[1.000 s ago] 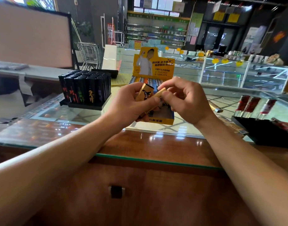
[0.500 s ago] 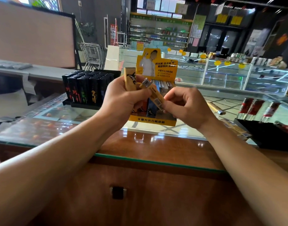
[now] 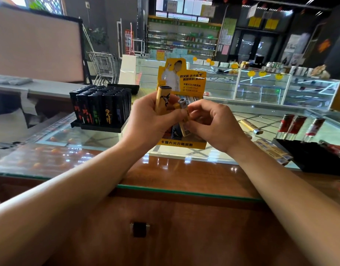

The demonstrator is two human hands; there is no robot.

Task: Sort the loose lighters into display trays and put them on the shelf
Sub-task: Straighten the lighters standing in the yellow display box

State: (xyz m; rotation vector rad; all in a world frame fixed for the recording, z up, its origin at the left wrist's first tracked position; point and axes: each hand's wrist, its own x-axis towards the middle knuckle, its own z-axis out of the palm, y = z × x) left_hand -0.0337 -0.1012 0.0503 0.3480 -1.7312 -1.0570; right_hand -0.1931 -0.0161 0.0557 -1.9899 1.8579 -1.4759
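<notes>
The yellow display tray stands on the glass counter just behind both hands, a light card box best taken by its base. The left hand grips an upright yellow lighter. The right hand pinches a tilted second lighter; both look small, stiff and slick, so hold them mid-body.

We can't see most of the yellow display tray: both hands cover its middle, only the header card and front strip show. Left hand hides the lower body of the upright yellow lighter. Right hand covers part of the second lighter; its print is too blurred to read. Black tray at right is cut by the frame edge. Loose lighters beside it are blurred, count unclear. Far shelves at top centre too small to identify.
</notes>
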